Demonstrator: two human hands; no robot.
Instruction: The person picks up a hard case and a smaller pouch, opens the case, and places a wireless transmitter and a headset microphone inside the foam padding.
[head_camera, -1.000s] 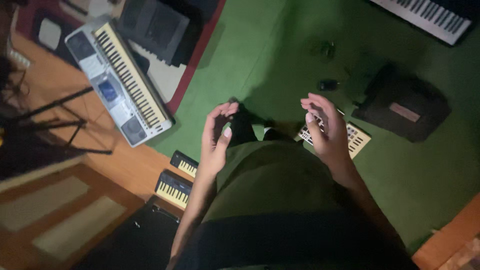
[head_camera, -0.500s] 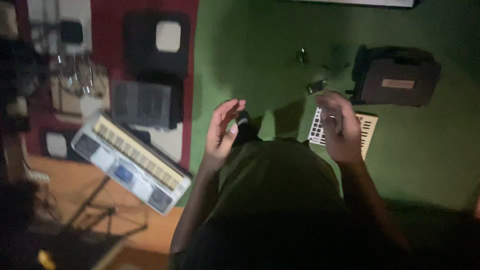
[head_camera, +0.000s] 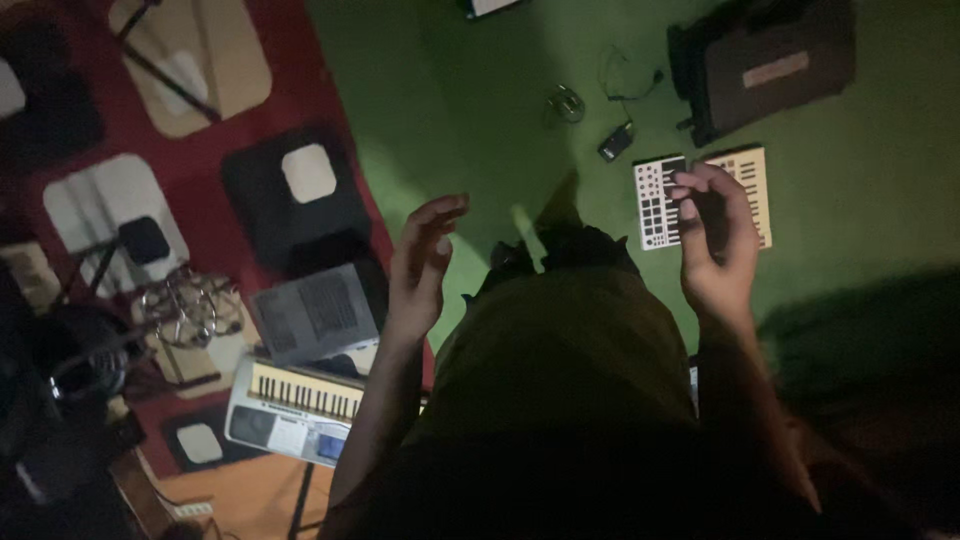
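2 hands empty; small keyboard controller beneath right fingers.

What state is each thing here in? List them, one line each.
Left hand: raised, fingers curled, empty.
Right hand: raised, fingers bent, nothing clearly held.
Small pad-and-key controller: flat on the green floor.
Dark case: lying closed.
Silver keyboard: on a stand, face up.
Laptop: lying closed.
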